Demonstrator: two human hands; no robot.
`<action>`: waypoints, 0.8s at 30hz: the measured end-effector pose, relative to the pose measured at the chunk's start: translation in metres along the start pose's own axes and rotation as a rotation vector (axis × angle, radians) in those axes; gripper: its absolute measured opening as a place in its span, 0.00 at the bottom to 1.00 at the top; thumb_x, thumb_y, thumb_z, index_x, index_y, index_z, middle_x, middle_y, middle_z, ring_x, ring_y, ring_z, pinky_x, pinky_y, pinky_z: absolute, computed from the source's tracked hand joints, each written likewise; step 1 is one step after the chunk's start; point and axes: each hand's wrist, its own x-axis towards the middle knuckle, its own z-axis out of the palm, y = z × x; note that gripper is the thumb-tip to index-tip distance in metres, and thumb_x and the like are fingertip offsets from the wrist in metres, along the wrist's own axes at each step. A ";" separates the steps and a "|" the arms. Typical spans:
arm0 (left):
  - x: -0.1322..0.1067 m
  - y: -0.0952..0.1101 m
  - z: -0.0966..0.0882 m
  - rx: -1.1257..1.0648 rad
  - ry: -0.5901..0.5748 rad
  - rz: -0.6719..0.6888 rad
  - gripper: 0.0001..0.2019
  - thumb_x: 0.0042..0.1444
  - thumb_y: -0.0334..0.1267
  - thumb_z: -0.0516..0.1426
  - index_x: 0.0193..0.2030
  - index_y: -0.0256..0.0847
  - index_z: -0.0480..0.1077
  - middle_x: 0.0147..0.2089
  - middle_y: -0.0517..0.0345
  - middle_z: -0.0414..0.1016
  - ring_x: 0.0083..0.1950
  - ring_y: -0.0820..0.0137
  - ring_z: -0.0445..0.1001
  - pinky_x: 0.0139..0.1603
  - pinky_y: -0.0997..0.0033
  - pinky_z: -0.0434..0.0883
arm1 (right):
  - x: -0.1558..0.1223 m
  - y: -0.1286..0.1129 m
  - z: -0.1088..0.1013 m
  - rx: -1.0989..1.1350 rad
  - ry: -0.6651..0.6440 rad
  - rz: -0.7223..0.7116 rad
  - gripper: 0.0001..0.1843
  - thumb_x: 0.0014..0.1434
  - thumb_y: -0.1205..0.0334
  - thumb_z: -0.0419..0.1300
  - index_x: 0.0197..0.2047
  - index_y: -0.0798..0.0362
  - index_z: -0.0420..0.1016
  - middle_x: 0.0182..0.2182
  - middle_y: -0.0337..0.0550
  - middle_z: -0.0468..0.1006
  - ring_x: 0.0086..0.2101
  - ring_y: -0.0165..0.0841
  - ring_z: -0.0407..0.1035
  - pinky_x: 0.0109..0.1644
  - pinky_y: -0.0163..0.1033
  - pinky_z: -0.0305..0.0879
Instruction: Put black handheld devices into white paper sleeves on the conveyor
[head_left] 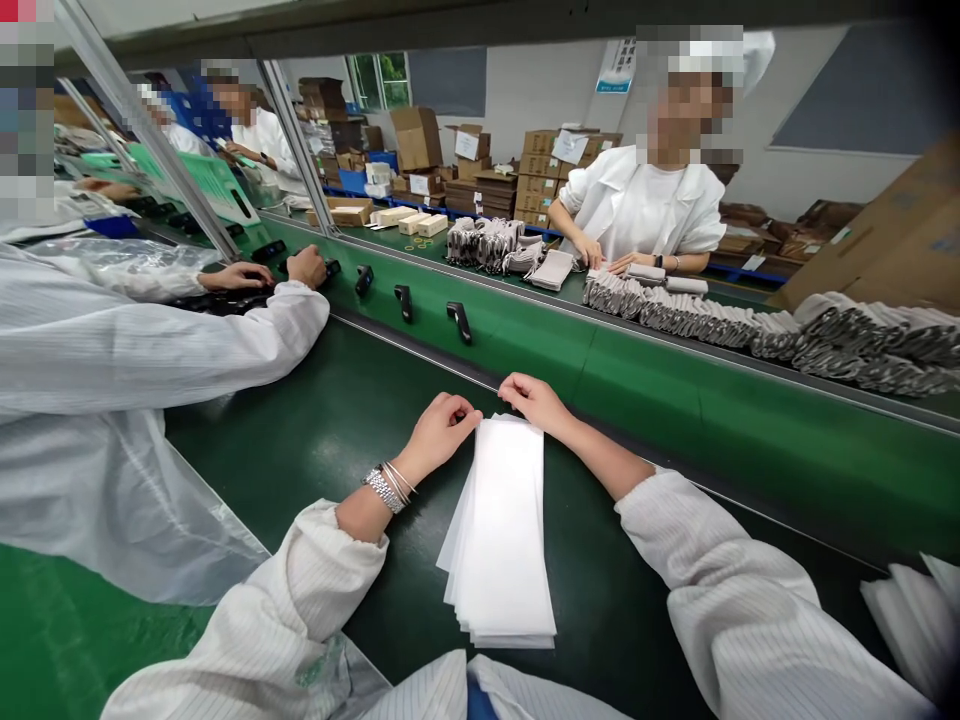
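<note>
A fanned stack of thin white, translucent bags or sheets [510,540] lies lengthwise on the dark green table in front of me. My left hand [441,437] is closed at the stack's far left corner, thumb tip against it; whether a sheet is pinched there is unclear. Just beyond the far right corner is my right hand [538,403], its fingers bent and pressed together over the table's edge by the belt. What it holds, if anything, is too small to make out.
Black handheld devices [460,323] stand on the green belt [637,380] ahead. A co-worker's sleeve [150,330] reaches in from the left. Across the belt, another person handles grey pouches [675,310]. More white sheets [911,610] sit at right; a metal post [296,150] rises left.
</note>
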 end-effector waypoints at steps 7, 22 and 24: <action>0.012 0.016 0.001 0.238 -0.155 0.069 0.06 0.53 0.40 0.62 0.33 0.41 0.71 0.36 0.59 0.68 0.36 0.69 0.68 0.35 0.71 0.62 | 0.104 -0.002 -0.003 -0.243 0.048 0.162 0.14 0.58 0.52 0.57 0.44 0.52 0.69 0.41 0.43 0.76 0.38 0.33 0.70 0.45 0.38 0.64; 0.008 0.013 0.001 0.159 -0.054 0.272 0.09 0.67 0.33 0.48 0.37 0.41 0.67 0.36 0.63 0.74 0.37 0.72 0.70 0.50 0.65 0.59 | 0.100 -0.004 0.005 0.320 0.154 0.223 0.43 0.59 0.57 0.55 0.69 0.45 0.33 0.48 0.45 0.74 0.41 0.34 0.75 0.45 0.41 0.72; 0.007 0.015 0.000 0.167 -0.051 0.310 0.09 0.67 0.34 0.49 0.37 0.41 0.68 0.37 0.62 0.73 0.40 0.70 0.70 0.50 0.65 0.60 | 0.060 -0.020 -0.005 0.577 0.141 0.150 0.53 0.52 0.54 0.63 0.69 0.38 0.30 0.46 0.41 0.73 0.39 0.36 0.75 0.43 0.43 0.73</action>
